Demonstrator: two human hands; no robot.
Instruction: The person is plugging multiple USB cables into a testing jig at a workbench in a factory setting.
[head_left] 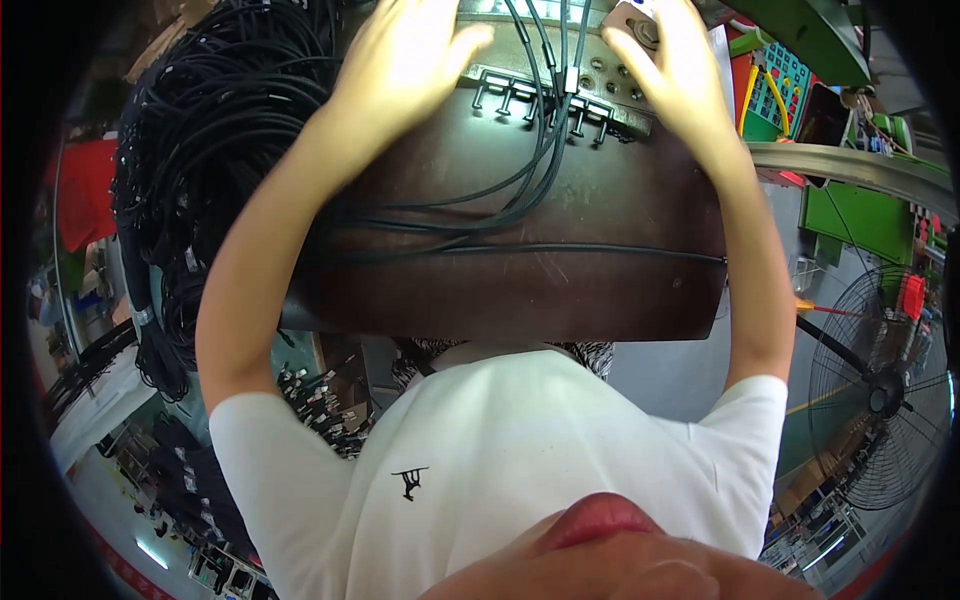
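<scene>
My left hand (410,62) is at the top of the head view, left of a metal fixture (620,85) on a brown worktop (600,300). Its thumb stands apart from the palm, with nothing visible in its grasp. On the fixture's right side is my right hand (685,75), thumb stretched toward a round metal part (645,32). The upper edge cuts off the fingertips of both hands. Between them, several thin black cables (545,170) run over the fixture and curve left across the worktop. A row of black T-shaped pins (508,97) juts from the fixture's near edge.
A thick heap of black cables (220,110) hangs at the left. Yellow-handled pliers (750,95) lie at the upper right by a curved metal rail (850,165). A caged fan (885,395) and an orange-handled screwdriver (806,305) are at the right.
</scene>
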